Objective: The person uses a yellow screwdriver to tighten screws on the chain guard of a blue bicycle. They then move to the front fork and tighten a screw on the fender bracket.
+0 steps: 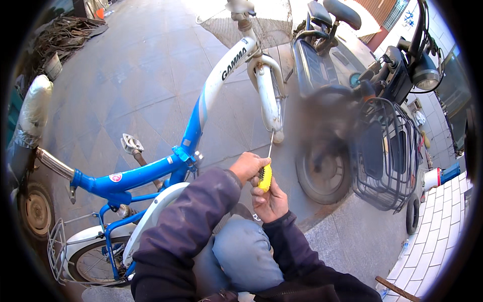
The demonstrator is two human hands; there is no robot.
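A screwdriver with a yellow and black handle points away from me, its thin shaft reaching the lower end of the white front fork. My left hand is closed around the upper part of the handle. Just below it, my right hand has its fingers curled at the handle's lower end, thumb against it. A small pale piece shows under the right hand, too small to make out. The fork belongs to a blue and white bicycle frame, and no wheel is seen in it.
A wire basket sits beyond the handlebar stem. To the right stands a dark electric scooter with a black metal basket, beside a white tiled wall. Scrap wood is piled at far left. A pedal sticks out.
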